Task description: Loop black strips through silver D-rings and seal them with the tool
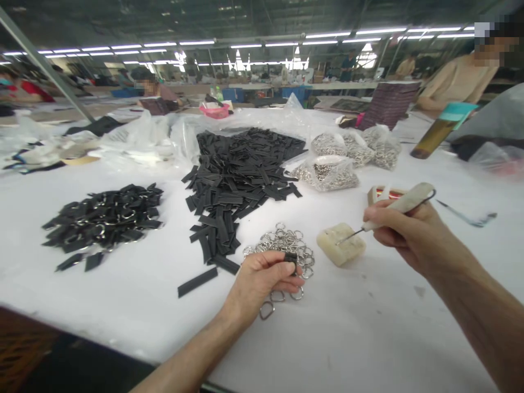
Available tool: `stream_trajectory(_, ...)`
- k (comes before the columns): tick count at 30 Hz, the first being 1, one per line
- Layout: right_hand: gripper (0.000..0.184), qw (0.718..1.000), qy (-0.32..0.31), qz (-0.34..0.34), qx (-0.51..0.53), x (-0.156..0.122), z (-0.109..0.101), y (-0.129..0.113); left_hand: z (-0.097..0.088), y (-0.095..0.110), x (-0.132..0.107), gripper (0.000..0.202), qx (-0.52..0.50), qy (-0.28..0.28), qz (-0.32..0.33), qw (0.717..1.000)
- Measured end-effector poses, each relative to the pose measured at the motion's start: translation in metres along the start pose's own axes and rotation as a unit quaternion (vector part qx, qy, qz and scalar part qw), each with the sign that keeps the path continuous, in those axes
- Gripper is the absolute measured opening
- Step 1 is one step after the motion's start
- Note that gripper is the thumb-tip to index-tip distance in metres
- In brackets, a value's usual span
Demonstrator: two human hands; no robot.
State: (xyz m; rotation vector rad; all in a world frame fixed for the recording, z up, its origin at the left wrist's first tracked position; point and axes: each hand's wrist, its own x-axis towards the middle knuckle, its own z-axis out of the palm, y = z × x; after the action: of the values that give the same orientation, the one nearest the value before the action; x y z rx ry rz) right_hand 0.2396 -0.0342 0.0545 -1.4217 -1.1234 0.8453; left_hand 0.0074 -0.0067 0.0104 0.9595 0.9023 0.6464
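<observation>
Between the thumb and fingers of my left hand (268, 275) is a small folded black strap piece (291, 257), held just over a pile of metal D-rings (282, 237). Whether a ring sits in its fold is hidden by the fingers. My right hand (403, 234) grips a white-handled awl (409, 204). The awl's thin metal tip touches, or nearly touches, a yellowish block of wax (341, 245) on the table. A large heap of flat black strips (245, 169) lies beyond my left hand, with one loose strip (197, 282) closer to me.
Black tabs with rings (106, 215) form a pile at the left. Clear bags of rings (327, 172) sit at the back right, near a bottle of brown liquid (442, 131). A small box (385, 194) lies behind my right hand. People work at tables farther back.
</observation>
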Motion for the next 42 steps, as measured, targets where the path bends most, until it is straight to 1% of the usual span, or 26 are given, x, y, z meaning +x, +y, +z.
stream_trajectory(2, 0.025, 0.997, -0.029, 0.026, 0.069, -0.006, 0.011, -0.002, 0.002, 0.0, -0.001, 0.011, 0.004, 0.003, 0.002, 1.0)
stream_trajectory(4, 0.025, 0.994, -0.043, 0.047, 0.091, -0.012, 0.023, -0.005, 0.003, 0.001, -0.001, 0.011, 0.01, 0.006, 0.004, 1.0)
stream_trajectory(7, 0.023, 0.995, -0.047, 0.044, 0.075, -0.019, 0.036, -0.006, 0.004, 0.001, -0.002, 0.011, 0.015, 0.0, 0.006, 1.0)
stream_trajectory(12, 0.024, 0.998, -0.036, 0.025, 0.045, -0.02, 0.045, -0.002, 0.004, -0.001, -0.002, 0.011, 0.019, -0.014, 0.008, 1.0)
stream_trajectory(18, 0.023, 0.998, -0.046, 0.037, 0.006, -0.018, 0.05, 0.003, 0.005, -0.001, -0.002, 0.011, 0.026, -0.021, 0.005, 0.999)
stream_trajectory(22, 0.025, 0.997, -0.062, 0.036, -0.011, -0.018, 0.05, 0.004, 0.005, 0.0, -0.003, 0.011, 0.027, -0.034, -0.005, 0.999)
stream_trajectory(26, 0.025, 0.997, -0.059, 0.035, -0.019, -0.019, 0.051, 0.005, 0.004, -0.001, -0.003, 0.009, 0.029, -0.041, -0.013, 0.999)
stream_trajectory(31, 0.025, 0.996, -0.074, 0.026, -0.043, -0.02, 0.051, 0.005, 0.004, -0.001, -0.003, 0.01, 0.041, -0.046, -0.012, 0.998)
stream_trajectory(34, 0.024, 0.994, -0.082, 0.032, -0.058, -0.02, 0.051, 0.004, 0.005, -0.001, -0.004, 0.01, 0.044, -0.047, -0.012, 0.998)
stream_trajectory(42, 0.024, 0.994, -0.089, 0.031, -0.051, -0.02, 0.052, 0.007, 0.005, -0.001, -0.003, 0.011, 0.061, -0.052, -0.017, 0.997)
